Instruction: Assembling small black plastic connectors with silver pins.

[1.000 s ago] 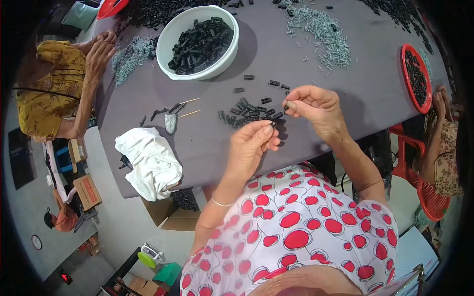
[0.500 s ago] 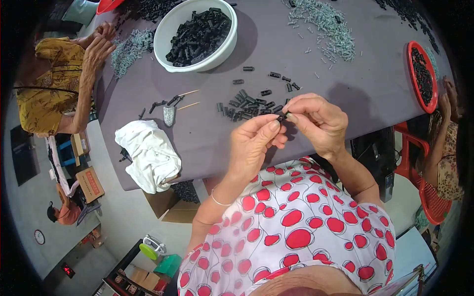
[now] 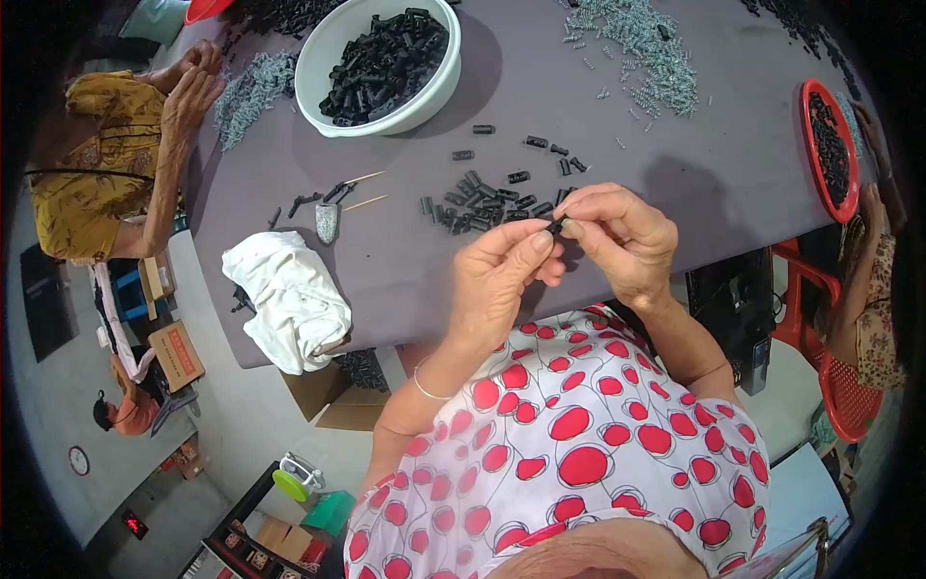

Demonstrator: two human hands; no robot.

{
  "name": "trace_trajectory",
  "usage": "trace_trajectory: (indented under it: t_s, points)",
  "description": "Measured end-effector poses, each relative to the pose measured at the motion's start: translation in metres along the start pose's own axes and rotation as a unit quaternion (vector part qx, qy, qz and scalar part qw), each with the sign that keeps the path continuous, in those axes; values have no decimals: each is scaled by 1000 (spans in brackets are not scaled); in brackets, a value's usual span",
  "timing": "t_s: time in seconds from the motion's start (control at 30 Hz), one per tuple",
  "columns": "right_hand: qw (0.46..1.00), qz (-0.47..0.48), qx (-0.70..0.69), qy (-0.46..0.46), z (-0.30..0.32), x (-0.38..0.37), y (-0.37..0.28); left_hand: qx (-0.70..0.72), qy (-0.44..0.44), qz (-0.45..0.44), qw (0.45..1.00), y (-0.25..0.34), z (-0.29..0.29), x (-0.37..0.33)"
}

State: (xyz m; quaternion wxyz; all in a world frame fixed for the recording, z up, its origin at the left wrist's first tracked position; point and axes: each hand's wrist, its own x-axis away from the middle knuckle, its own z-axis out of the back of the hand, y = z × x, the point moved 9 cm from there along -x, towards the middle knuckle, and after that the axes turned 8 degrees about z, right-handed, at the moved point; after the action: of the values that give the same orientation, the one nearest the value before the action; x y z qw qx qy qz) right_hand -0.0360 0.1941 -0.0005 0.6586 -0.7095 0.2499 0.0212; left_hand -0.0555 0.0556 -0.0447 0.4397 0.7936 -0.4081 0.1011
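Observation:
A small black plastic part (image 3: 556,228) is pinched between my two hands above the table's near edge. My left hand (image 3: 503,268) grips it with thumb and forefinger, the other fingers curled. From the right, my right hand (image 3: 622,239) holds its other end between thumb and fingertips. Its exact shape is mostly covered by the fingers. Just beyond my hands lies a loose pile of short black cylinders (image 3: 475,201). A few separate black pieces (image 3: 536,142) are scattered behind that pile.
A white bowl (image 3: 307,95) full of black parts stands at the back left. Small metal springs (image 3: 641,53) are heaped at the back. A white cloth (image 3: 289,301) lies at the left edge, near wooden sticks (image 3: 365,202). Co-workers sit left and right, the right one by a red tray (image 3: 851,205).
My hands keep nearly the same place and pinch, with the black part turned slightly between the fingertips. The whole view has shifted a little. At the right, the co-worker's hands have moved.

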Motion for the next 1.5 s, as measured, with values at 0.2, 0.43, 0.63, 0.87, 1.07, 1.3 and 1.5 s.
trace_trajectory:
  t_s: [0.2,0.43,0.63,0.87,1.07,1.3,1.5]
  points:
    - [1000,18,25,-6,-1,3,0,-58,33,-38,997,2,2,1]
    - [999,-25,6,30,1,10,13,-93,67,-67,991,1,3,-1]
    - [1000,-21,0,21,1,13,17,-106,72,-66,990,-3,6,-1]
    - [1000,-28,3,11,-1,14,20,-127,71,-81,986,-2,6,-1]
    - [990,84,109,-33,-5,13,8,-42,71,-15,996,-10,8,-5]
    - [963,186,185,-57,-15,12,-14,113,-27,113,987,-25,5,-12]
    - [956,198,205,-74,-13,12,-18,149,-81,156,973,-30,-6,-9]
